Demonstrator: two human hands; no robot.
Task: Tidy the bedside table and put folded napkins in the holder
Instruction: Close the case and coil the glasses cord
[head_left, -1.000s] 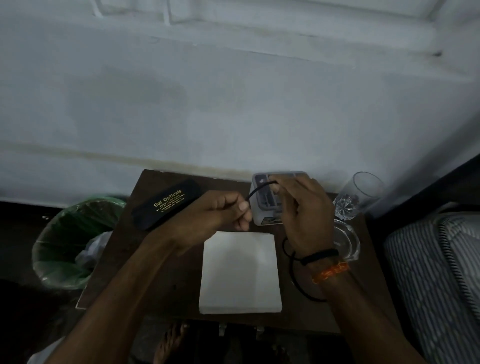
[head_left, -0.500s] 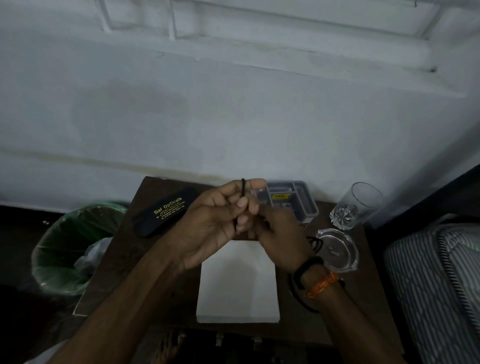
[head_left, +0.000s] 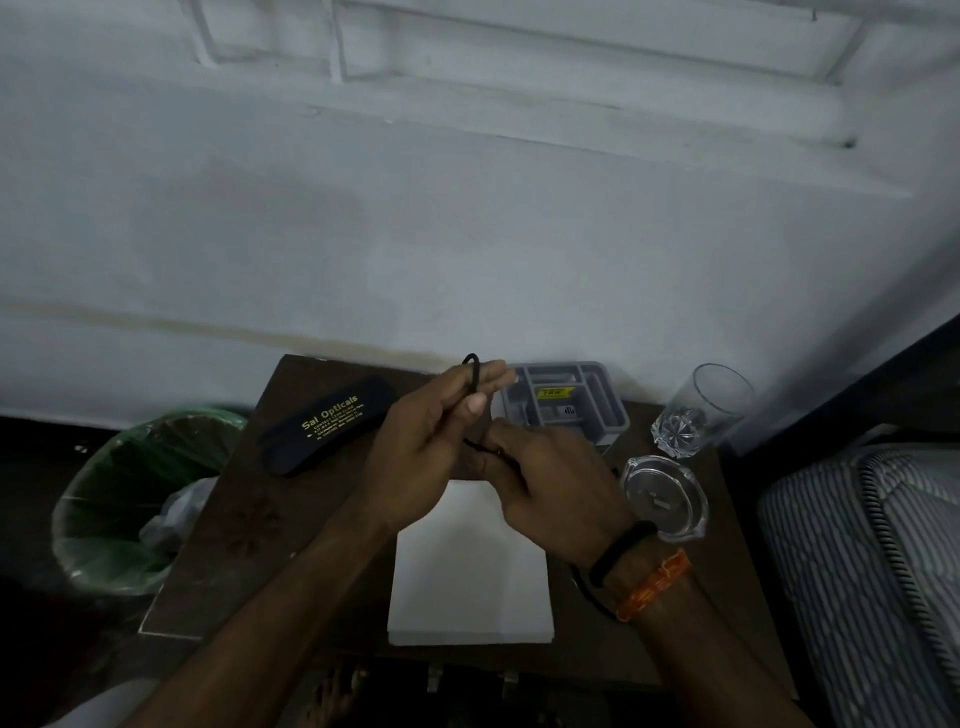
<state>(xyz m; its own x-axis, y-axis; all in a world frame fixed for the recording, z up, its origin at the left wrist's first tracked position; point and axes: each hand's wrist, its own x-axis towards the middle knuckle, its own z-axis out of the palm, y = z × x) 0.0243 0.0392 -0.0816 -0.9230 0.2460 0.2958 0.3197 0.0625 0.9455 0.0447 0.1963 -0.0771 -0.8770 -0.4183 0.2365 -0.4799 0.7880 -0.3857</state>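
Observation:
A thin black cord (head_left: 471, 364) loops over the fingers of my left hand (head_left: 431, 441), which pinches it above the dark bedside table (head_left: 228, 551). My right hand (head_left: 545, 483) grips the cord's lower part just beneath, and the rest trails past my right wrist. A white stack of folded napkins (head_left: 467, 577) lies on the table under both hands. The grey compartmented holder (head_left: 566, 400) stands at the back of the table, beyond my hands.
A black spectacle case (head_left: 327, 423) lies at the back left. A glass ashtray (head_left: 665, 493) and a drinking glass (head_left: 701, 410) stand at the right. A green-lined bin (head_left: 124, 493) sits left of the table, a striped mattress (head_left: 862, 561) at right.
Both hands have come away from the grey holder, which now stands uncovered. They have drawn together over the napkins, winding the cord round my left fingers.

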